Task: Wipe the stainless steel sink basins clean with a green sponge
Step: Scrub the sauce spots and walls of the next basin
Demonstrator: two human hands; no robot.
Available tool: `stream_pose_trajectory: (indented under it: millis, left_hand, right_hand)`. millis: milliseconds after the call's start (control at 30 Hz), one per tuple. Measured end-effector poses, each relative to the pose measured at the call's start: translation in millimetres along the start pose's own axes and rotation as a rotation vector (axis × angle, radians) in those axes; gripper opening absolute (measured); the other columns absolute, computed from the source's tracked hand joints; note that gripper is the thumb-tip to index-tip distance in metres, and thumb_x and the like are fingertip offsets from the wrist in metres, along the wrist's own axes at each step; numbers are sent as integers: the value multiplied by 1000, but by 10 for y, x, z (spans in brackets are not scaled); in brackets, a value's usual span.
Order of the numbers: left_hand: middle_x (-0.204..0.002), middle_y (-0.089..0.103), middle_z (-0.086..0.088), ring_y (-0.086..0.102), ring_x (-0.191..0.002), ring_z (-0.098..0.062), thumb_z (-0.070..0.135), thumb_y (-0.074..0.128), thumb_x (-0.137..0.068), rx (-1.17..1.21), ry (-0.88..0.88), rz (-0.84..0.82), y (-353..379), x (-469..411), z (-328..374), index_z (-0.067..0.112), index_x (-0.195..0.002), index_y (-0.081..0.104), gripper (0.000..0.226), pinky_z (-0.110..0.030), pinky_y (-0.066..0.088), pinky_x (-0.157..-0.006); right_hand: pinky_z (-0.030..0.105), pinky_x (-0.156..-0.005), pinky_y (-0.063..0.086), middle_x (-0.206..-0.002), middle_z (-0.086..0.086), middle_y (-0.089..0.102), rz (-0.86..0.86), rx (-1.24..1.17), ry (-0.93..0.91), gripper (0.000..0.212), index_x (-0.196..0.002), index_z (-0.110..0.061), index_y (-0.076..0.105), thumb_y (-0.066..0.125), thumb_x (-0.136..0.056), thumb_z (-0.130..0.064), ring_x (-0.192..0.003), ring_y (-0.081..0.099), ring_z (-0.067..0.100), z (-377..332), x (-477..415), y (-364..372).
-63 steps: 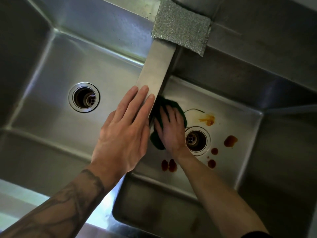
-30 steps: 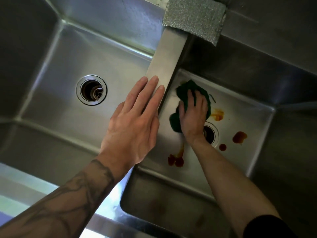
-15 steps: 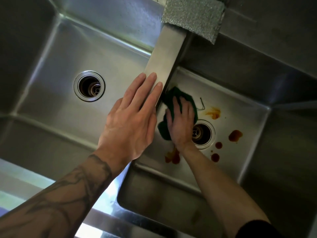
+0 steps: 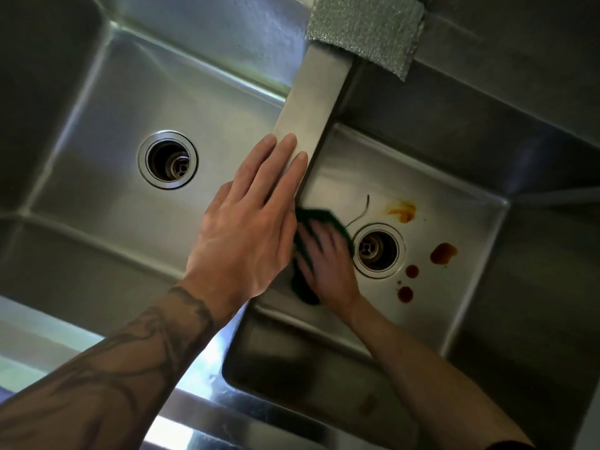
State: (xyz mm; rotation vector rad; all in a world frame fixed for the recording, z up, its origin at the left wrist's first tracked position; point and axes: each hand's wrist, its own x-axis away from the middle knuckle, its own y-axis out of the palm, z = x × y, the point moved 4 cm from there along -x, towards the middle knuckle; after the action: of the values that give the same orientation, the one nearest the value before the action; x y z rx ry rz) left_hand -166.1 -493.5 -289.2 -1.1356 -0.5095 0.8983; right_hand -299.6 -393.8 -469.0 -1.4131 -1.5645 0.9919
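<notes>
A double stainless steel sink fills the view. My right hand (image 4: pixel 328 266) presses the dark green sponge (image 4: pixel 316 219) flat on the floor of the right basin (image 4: pixel 461 313), just left of its drain (image 4: pixel 378 250). Most of the sponge is hidden under the hand. Brown and orange sauce stains (image 4: pixel 443 253) lie right of and behind the drain. My left hand (image 4: pixel 250 228) rests flat, fingers straight, on the divider (image 4: pixel 311 105) between the basins. The left basin (image 4: pixel 97 131) looks free of stains.
A grey glittery scouring pad (image 4: pixel 365 30) lies on the back rim at the divider's far end. The left basin has its own drain (image 4: pixel 167 160). A thin dark thread (image 4: pixel 360 212) curls from the sponge toward the back. The front rim (image 4: pixel 194 378) is shiny.
My right hand slid the sponge toward me from the back of the right basin to its front left, over the red stains near the front wall. My left hand stayed on the divider.
</notes>
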Motion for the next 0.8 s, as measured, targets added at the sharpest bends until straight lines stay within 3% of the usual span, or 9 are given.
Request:
stream_pose_trajectory:
  millis: [67,133,233,300,433,567,800]
  left_hand:
    - [-172,30,-13,23,-162,-30,17,39,-110,-3,-6,-14,2,3,-1,4,-162,39,53,-56,46,-115]
    - [-172,32,-13,24,-162,-30,16,41,-109,2,-9,-7,0,3,3,4,-161,40,54,-56,46,-115]
    - [-171,33,-13,26,-161,-30,16,42,-109,10,-1,2,-7,-8,3,4,-160,41,53,-57,47,-114]
    - [-171,33,-13,26,-162,-30,16,41,-110,11,-5,0,-7,-5,1,4,-161,41,52,-56,47,-114]
    - [-172,32,-12,25,-162,-29,17,39,-109,6,-2,-4,-5,-1,-2,4,-161,40,53,-56,47,-114]
    - [-171,33,-12,26,-162,-29,17,40,-109,14,-10,6,-13,0,5,5,-161,41,53,-56,48,-113]
    - [-171,34,-12,26,-162,-29,17,41,-109,8,-6,6,-5,1,3,5,-161,41,53,-55,48,-113]
  right_hand:
    - [53,-116,41,-155,14,47,-129,25,-221,55,-154,-14,46,52,-103,-35,-140,44,35,61,275,25]
    - [53,-114,43,-154,14,48,-112,52,-263,55,-152,-13,48,56,-102,-32,-139,45,34,242,172,-22]
    - [52,-118,38,-150,15,50,76,28,89,48,-147,-10,54,56,-102,-27,-138,45,34,366,-222,-132]
    - [53,-118,38,-147,15,53,113,17,254,47,-144,-10,57,56,-100,-25,-136,47,35,236,-322,-160]
    - [51,-107,48,-139,13,59,95,-93,108,46,-138,-9,62,67,-93,-17,-126,53,33,-33,-163,-226]
    - [43,-107,47,-135,15,63,242,-116,27,38,-134,-4,67,67,-97,-15,-121,58,33,-17,-96,-472]
    - [51,-116,40,-150,17,50,196,53,338,45,-144,-9,55,49,-107,-35,-137,45,33,513,-563,-345]
